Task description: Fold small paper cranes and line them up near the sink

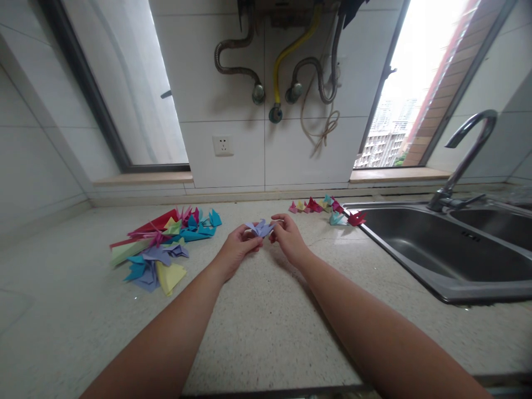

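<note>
Matt lilac paper piece point(260, 227), speckled stone counter point(266, 310), brushed steel sink point(436, 249).

A speckled pale stone countertop point(266, 321) fills the near ground. On its left lies a loose heap of coloured folded paper pieces point(160, 246), red, blue, lilac, yellow and green. Farther right, a small row of folded paper figures point(326, 209) sits just beside the stainless steel sink point(436, 249), whose curved chrome tap point(467, 158) stands at the far right. On the far tiled wall are a white socket point(223, 146) and flexible metal and yellow pipes point(286, 66).
</note>
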Tool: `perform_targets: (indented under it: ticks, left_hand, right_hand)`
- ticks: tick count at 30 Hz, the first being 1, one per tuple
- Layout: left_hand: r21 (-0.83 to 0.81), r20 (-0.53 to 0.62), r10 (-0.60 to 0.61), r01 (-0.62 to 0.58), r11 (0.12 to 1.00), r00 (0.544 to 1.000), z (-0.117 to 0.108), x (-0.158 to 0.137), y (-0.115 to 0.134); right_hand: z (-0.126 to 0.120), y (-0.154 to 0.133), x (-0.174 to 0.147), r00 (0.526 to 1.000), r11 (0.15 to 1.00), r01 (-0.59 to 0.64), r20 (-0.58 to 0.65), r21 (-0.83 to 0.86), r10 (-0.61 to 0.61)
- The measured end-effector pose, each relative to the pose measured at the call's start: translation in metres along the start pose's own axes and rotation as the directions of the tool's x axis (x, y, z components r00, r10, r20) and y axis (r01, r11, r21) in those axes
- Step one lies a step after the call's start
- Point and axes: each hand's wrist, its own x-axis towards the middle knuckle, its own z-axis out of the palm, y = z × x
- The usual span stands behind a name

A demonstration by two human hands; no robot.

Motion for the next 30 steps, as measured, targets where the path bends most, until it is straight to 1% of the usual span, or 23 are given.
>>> perform_targets:
  ticks: [8,11,14,18,25,30]
  left_hand:
    - [0.02,-0.035,0.028,-0.027,0.999,0.999,-0.0033,0.0037,-0.0021]
    - [0.013,-0.051,0.029,-0.029,1.0,0.998,-0.0044,0.0045,-0.003]
    - [0.011,-0.063,0.031,-0.03,0.999,0.998,-0.0046,0.0047,-0.0033]
    - [0.024,-0.071,0.04,-0.038,0.999,0.997,-0.0045,0.0047,-0.0027]
    - [0.053,-0.084,0.06,-0.056,0.997,0.995,-0.0047,0.0049,-0.0013]
    - [0.065,-0.083,0.057,-0.052,0.997,0.995,-0.0036,0.0042,-0.0002]
  right_hand:
    - [-0.0044,0.0038,0.0041,0.995,0.996,0.035,-0.095,-0.078,-0.042]
    - [-0.0055,0.0045,0.0044,0.993,0.993,0.049,-0.105,-0.109,-0.061]
    - [-0.0062,0.0031,0.0032,0.992,0.986,0.062,-0.098,-0.152,-0.077]
    - [-0.0071,0.0012,0.0015,0.995,0.972,0.069,-0.059,-0.226,-0.084]
    - [-0.0061,-0.0014,-0.0008,0.991,0.906,0.113,-0.014,-0.409,-0.13]
    - [-0.0044,-0.0002,-0.0025,0.993,0.893,0.111,0.027,-0.437,-0.111]
